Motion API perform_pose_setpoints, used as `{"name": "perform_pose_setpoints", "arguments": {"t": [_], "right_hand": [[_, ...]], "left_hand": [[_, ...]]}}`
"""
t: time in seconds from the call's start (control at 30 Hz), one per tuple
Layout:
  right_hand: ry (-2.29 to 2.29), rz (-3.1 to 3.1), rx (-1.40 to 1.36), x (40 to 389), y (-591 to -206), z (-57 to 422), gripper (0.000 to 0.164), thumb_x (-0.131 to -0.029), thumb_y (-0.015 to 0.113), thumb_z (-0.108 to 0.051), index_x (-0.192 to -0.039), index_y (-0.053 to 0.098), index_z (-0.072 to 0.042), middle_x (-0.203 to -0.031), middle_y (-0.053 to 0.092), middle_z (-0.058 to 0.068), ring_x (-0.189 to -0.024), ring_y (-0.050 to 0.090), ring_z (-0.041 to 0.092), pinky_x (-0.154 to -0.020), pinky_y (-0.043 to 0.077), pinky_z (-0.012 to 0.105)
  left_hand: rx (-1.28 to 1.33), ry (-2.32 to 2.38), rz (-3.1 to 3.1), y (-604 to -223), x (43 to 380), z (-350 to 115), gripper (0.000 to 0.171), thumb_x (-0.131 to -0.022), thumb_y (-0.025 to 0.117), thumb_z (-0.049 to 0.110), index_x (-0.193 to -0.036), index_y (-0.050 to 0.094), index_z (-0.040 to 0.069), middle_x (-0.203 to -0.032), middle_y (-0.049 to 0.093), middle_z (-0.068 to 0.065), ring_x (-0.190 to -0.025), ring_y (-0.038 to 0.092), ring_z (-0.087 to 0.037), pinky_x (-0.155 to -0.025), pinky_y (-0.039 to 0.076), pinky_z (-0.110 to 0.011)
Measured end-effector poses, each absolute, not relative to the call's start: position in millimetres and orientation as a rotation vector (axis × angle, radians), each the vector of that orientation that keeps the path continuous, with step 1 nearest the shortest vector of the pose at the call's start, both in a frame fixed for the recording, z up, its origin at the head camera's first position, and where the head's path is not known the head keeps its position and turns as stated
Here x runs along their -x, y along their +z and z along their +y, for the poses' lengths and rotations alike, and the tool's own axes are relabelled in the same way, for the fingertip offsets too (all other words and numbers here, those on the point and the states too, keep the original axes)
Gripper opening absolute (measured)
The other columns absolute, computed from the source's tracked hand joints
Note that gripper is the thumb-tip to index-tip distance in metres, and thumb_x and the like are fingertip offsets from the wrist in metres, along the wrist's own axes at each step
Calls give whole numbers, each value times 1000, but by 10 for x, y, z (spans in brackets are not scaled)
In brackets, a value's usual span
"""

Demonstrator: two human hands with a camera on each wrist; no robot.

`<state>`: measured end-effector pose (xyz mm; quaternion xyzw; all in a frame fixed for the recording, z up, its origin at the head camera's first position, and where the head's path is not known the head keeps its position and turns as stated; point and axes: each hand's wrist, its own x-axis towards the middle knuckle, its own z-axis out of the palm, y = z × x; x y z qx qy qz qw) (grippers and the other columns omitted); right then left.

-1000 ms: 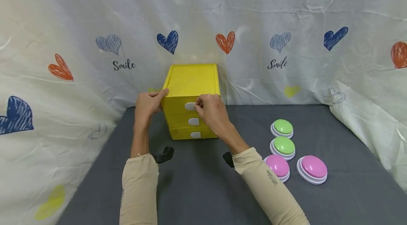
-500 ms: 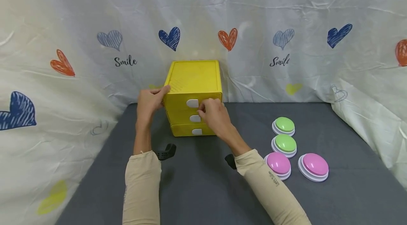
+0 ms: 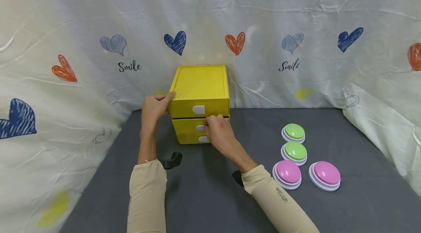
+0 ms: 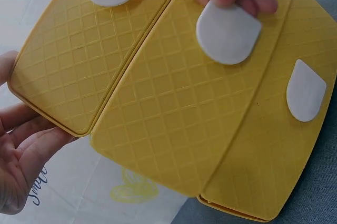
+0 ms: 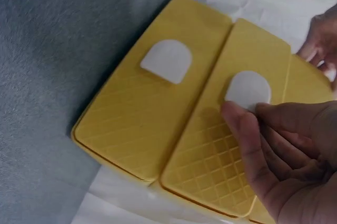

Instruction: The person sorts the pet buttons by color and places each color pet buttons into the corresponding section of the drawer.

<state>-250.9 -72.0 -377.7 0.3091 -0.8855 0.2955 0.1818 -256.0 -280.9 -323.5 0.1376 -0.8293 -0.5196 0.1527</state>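
Note:
A small yellow drawer unit point(image 3: 200, 83) with three stacked drawers stands against the backdrop. My left hand point(image 3: 154, 110) grips its upper left corner, thumb at the top edge and fingers along the side. With thumb and fingers, my right hand point(image 3: 220, 132) pinches the rounded white handle point(image 5: 247, 88) of the middle drawer point(image 4: 158, 92). That drawer stands slightly forward, with a dark gap along its top. Above it, the top drawer point(image 3: 182, 108) sits in place with its white handle point(image 3: 198, 109) uncovered. The bottom drawer point(image 5: 142, 113) shows its own white handle point(image 5: 168, 60).
To the right on the dark grey table point(image 3: 204, 196) lie two green push buttons point(image 3: 294, 130) and two pink push buttons point(image 3: 326, 172) on white bases. A white cloth printed with hearts point(image 3: 256, 6) hangs behind and along both sides.
My right hand has let go of the top drawer's handle, moved down and taken hold of the middle one. The middle drawer has come forward a little. My left hand stays at the corner.

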Motion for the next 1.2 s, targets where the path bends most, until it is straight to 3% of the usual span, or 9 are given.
{"name": "perform_pose_setpoints", "arguments": {"t": [0.2, 0.43, 0.57, 0.83, 1.03, 1.2], "right_hand": [[810, -2522, -919, 2323, -3745, -671, 44, -83, 51, 2, -48, 32, -16, -49, 15, -5, -38, 13, 7, -38, 11, 19], [804, -2504, -970, 2154, -3756, -613, 39, -82, 54, 2, -49, 45, -16, -47, 21, -7, -38, 17, 4, -38, 13, 17], [793, -2476, -988, 2072, -3744, -588, 41, -80, 51, 4, -46, 39, -16, -48, 19, -8, -40, 15, 4, -40, 11, 18], [799, -2517, -1005, 1971, -3737, -555, 39, -80, 53, 1, -47, 43, -18, -45, 25, -8, -37, 20, 4, -39, 15, 17], [808, -2528, -1040, 1909, -3747, -531, 41, -81, 52, 0, -46, 40, -18, -45, 23, -8, -37, 18, 4, -39, 14, 17], [801, -2542, -1043, 1889, -3748, -511, 39, -84, 54, -4, -49, 46, -18, -45, 27, -7, -35, 25, 5, -38, 18, 17]], "left_hand": [[-411, -1471, -2385, -3244, 2531, -2803, 58, -75, 61, 62, -106, 71, 14, -95, 66, -9, -78, 61, -20, -67, 50, -31], [-426, -1458, -2387, -3248, 2545, -2797, 55, -75, 62, 60, -103, 72, 14, -88, 65, -6, -75, 60, -22, -65, 50, -31], [-422, -1450, -2370, -3256, 2541, -2800, 52, -75, 63, 59, -97, 74, 13, -78, 65, -6, -72, 60, -24, -59, 48, -27], [-407, -1498, -2353, -3268, 2551, -2800, 57, -74, 63, 62, -102, 72, 13, -96, 66, -8, -78, 61, -17, -65, 51, -29], [-411, -1530, -2333, -3291, 2559, -2794, 59, -72, 63, 62, -104, 72, 12, -98, 66, -8, -80, 62, -18, -71, 52, -33], [-414, -1533, -2329, -3279, 2559, -2780, 61, -72, 64, 62, -108, 70, 13, -101, 64, -8, -82, 61, -19, -75, 52, -38]]}}
